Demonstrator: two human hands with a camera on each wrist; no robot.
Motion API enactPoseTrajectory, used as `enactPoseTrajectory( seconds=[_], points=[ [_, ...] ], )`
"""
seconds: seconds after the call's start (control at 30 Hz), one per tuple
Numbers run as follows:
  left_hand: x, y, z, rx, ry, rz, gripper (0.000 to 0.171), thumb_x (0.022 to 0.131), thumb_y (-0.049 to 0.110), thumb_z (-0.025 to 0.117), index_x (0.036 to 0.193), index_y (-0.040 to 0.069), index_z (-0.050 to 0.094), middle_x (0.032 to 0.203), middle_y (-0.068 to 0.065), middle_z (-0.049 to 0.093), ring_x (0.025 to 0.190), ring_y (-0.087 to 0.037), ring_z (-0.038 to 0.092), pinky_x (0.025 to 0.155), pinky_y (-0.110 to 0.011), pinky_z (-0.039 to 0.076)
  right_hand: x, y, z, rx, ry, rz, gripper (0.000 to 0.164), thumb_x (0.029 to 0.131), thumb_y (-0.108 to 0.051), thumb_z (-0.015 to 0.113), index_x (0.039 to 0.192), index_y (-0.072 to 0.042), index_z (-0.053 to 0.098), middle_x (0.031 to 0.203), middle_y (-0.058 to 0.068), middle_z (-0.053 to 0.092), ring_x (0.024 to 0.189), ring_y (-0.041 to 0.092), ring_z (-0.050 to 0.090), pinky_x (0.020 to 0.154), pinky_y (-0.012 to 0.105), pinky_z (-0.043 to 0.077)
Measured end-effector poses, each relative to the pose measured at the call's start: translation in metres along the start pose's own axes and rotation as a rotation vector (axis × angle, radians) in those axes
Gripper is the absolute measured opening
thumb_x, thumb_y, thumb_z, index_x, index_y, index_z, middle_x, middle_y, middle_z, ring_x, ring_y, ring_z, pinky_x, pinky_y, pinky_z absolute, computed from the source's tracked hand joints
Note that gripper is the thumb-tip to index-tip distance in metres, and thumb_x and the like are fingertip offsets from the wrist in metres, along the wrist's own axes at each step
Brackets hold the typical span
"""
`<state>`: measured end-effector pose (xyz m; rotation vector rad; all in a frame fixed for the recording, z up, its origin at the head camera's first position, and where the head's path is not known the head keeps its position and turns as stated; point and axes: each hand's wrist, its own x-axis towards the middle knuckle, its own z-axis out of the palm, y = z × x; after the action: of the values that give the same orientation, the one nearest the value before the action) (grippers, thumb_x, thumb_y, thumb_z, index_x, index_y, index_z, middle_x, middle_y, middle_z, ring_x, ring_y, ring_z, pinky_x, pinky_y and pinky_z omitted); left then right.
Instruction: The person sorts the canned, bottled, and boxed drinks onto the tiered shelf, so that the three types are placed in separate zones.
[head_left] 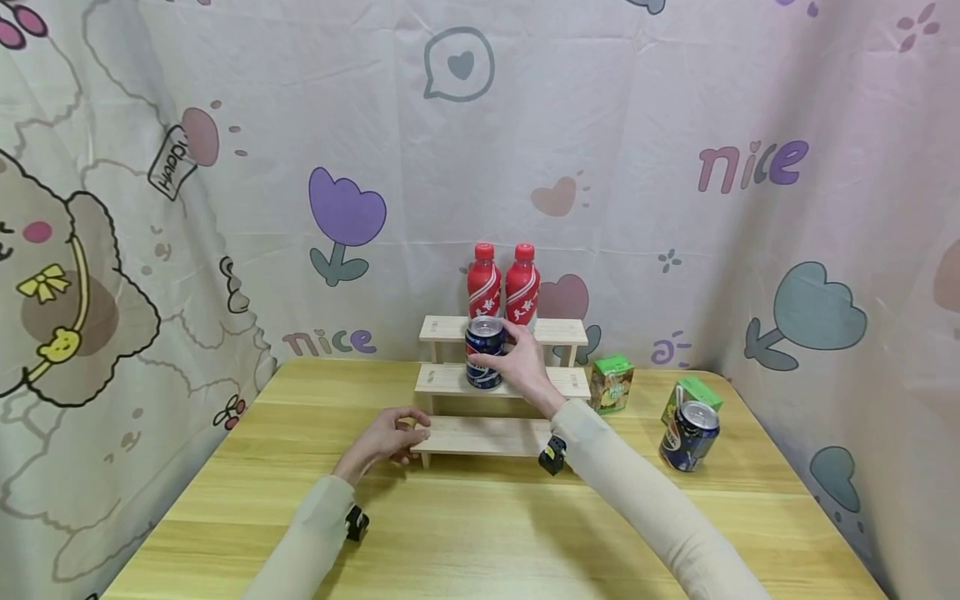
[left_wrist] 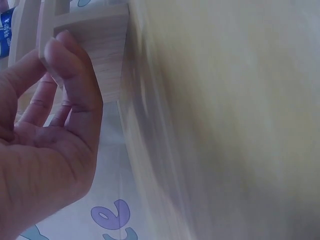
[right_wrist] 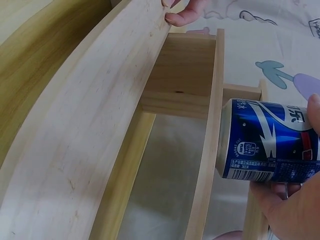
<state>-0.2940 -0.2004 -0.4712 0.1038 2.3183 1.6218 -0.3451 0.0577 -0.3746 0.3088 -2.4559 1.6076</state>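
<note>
My right hand (head_left: pixel 525 367) grips a dark blue soda can (head_left: pixel 484 354), thumb on the near side and fingers round the far side. The can stands upright at the middle step of a three-tier wooden display rack (head_left: pixel 480 437). In the right wrist view the can (right_wrist: pixel 270 142) has its base right at that step's edge. My left hand (head_left: pixel 386 436) pinches the left end of the lowest step. The left wrist view shows thumb and curled fingers at the board's edge (left_wrist: pixel 92 22). Two red bottles (head_left: pixel 484 282) (head_left: pixel 522 286) stand on the top step behind the can.
Right of the rack stands a green-topped drink carton (head_left: pixel 611 384). Farther right, another blue can (head_left: pixel 689 437) stands in front of a second green carton (head_left: pixel 697 390). A printed curtain (head_left: pixel 637 208) hangs behind the wooden table (head_left: pixel 465 533).
</note>
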Motion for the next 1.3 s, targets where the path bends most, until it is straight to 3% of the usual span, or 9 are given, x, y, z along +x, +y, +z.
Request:
enactPoseTrajectory(
  seconds=[0.57, 0.73, 0.9, 1.1, 1.3],
  points=[
    [0.001, 0.001, 0.001, -0.004, 0.005, -0.011, 0.026, 0.090, 0.015, 0.070, 0.115, 0.008, 0.063, 0.070, -0.003, 0.057, 0.050, -0.013, 0.053, 0.051, -0.029, 0.054, -0.003, -0.001, 0.000, 0.019, -0.006, 0.013, 0.087, 0.072, -0.030, 0.089, 0.145, -0.014, 0.045, 0.139, 0.013, 0.046, 0.128, 0.031, 0.053, 0.106, 0.043, 0.047],
    [0.001, 0.000, 0.001, -0.003, 0.009, -0.003, 0.027, 0.090, 0.016, 0.070, 0.115, 0.007, 0.063, 0.070, -0.003, 0.056, 0.050, -0.013, 0.053, 0.051, -0.029, 0.055, -0.008, 0.002, -0.005, 0.086, -0.027, 0.008, 0.087, 0.074, -0.030, 0.087, 0.147, -0.018, 0.042, 0.139, 0.010, 0.049, 0.128, 0.029, 0.054, 0.107, 0.044, 0.046],
    [0.002, 0.000, 0.000, 0.008, 0.011, -0.003, 0.027, 0.090, 0.017, 0.070, 0.115, 0.008, 0.063, 0.071, -0.004, 0.058, 0.050, -0.013, 0.054, 0.051, -0.028, 0.054, -0.015, 0.008, -0.015, 0.203, -0.024, 0.021, 0.071, 0.078, -0.023, 0.084, 0.141, -0.021, 0.051, 0.136, 0.007, 0.057, 0.126, 0.026, 0.056, 0.105, 0.043, 0.047],
    [0.002, 0.001, 0.000, 0.003, 0.005, 0.003, 0.027, 0.090, 0.016, 0.070, 0.114, 0.007, 0.063, 0.071, -0.004, 0.058, 0.051, -0.014, 0.054, 0.051, -0.029, 0.054, -0.023, 0.012, -0.032, 0.243, -0.011, -0.015, 0.049, 0.086, -0.015, 0.076, 0.132, -0.009, 0.060, 0.130, 0.013, 0.064, 0.120, 0.028, 0.061, 0.101, 0.037, 0.051],
    [0.001, 0.000, 0.000, 0.010, 0.018, 0.003, 0.027, 0.089, 0.017, 0.071, 0.114, 0.008, 0.063, 0.071, -0.003, 0.057, 0.051, -0.014, 0.053, 0.053, -0.030, 0.055, -0.034, 0.015, -0.054, 0.277, -0.008, 0.017, 0.035, 0.092, -0.015, 0.070, 0.125, -0.004, 0.065, 0.124, 0.018, 0.066, 0.108, 0.023, 0.065, 0.088, 0.028, 0.057]
  ],
)
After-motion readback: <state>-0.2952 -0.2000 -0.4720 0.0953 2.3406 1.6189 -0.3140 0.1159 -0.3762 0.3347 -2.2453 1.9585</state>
